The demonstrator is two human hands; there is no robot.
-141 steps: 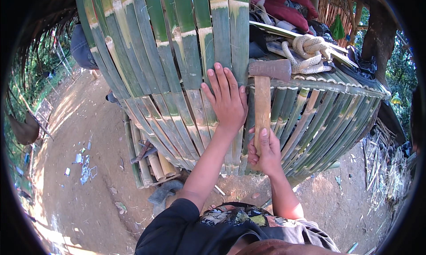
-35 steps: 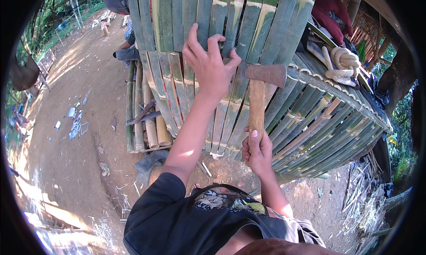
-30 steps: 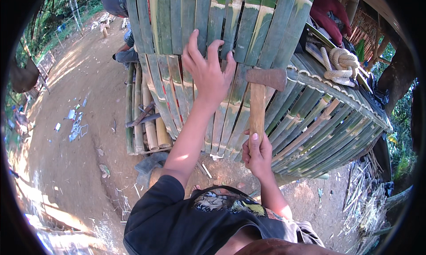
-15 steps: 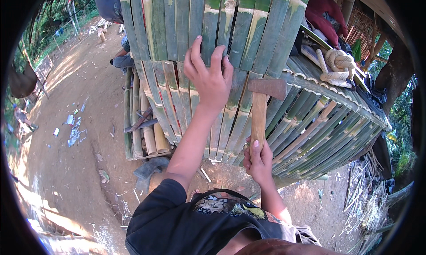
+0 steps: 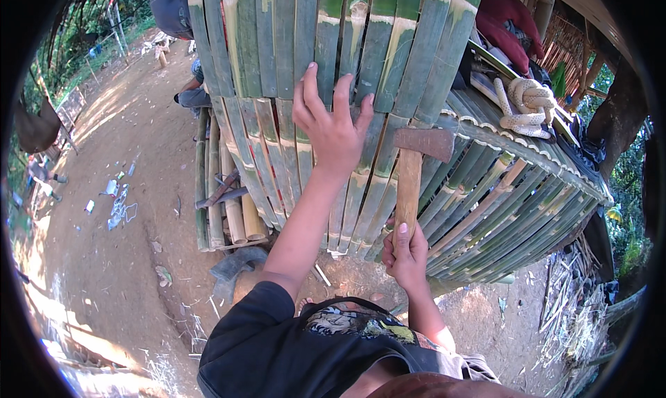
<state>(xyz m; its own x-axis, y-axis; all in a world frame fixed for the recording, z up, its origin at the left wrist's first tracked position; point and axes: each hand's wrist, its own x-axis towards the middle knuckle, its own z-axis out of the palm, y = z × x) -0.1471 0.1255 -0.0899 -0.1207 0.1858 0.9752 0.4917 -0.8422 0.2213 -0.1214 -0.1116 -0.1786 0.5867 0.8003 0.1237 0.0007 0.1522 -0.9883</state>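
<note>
far: green bamboo slat wall point(image 5: 305, 44) blocks reach | right: slatted bamboo platform point(image 5: 506, 190) carrying coiled rope point(image 5: 527, 103) and red cloth point(image 5: 503, 23) | left: bare dirt ground point(image 5: 104, 259) open, cut bamboo poles point(image 5: 225, 197) stacked at wall foot

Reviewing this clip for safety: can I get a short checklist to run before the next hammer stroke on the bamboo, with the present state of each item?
1. Right hand wrapped firmly round the wooden handle of the hammer: ok.
2. Hammer head seated on the handle: cannot tell, the joint is too small to judge.
3. Left hand pressing the bamboo slats flat: ok, palm and spread fingers lie on them.
4. Left fingers away from the hammer head: not ok, the hand lies close beside it.
5. Nail or fastening at the strike spot: cannot tell, none shows.
6. Other person away from the swing: ok, beyond the panel's far left edge.
</note>
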